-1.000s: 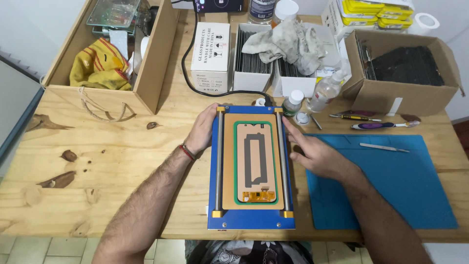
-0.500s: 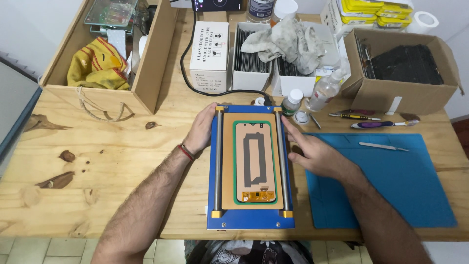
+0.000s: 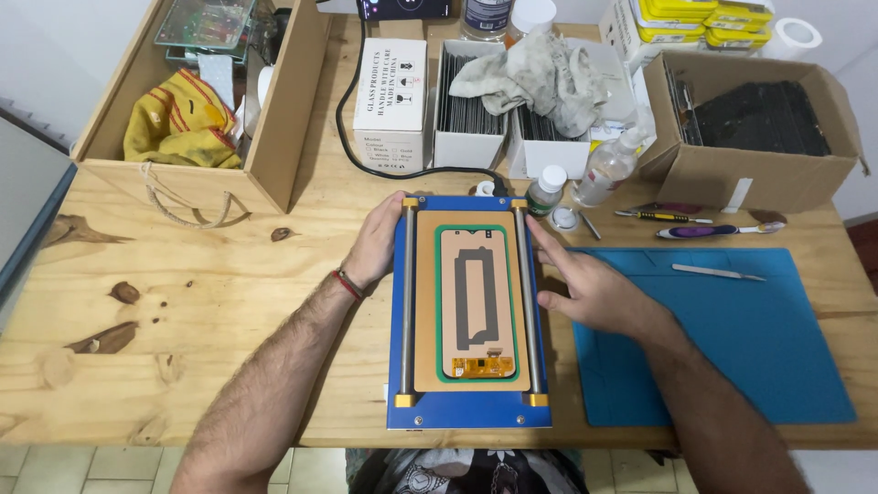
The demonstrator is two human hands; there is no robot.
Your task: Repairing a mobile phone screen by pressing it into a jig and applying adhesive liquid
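Both hands stay put: left hand (image 3: pixel 377 242) and right hand (image 3: pixel 585 279), fingers spread, flank the blue heating plate (image 3: pixel 468 407) on a wooden workbench (image 3: pixel 183 302), blue mat (image 3: pixel 768 338) alongside.

We see both our bare forearms rising from the bottom edge of the frame toward its middle. Our left forearm runs from the lower left up and to the right, with a thin red band around the wrist. Our left hand (image 3: pixel 377 242) sits just left of centre, palm turned inward, fingers curled loosely and pointing toward the top of the frame, thumb at the upper end. Our right forearm comes in from the lower right corner, slanting up and to the left. Our right hand (image 3: pixel 585 279) lies flat, palm down, right of centre, fingers stretched and slightly spread toward the upper left.
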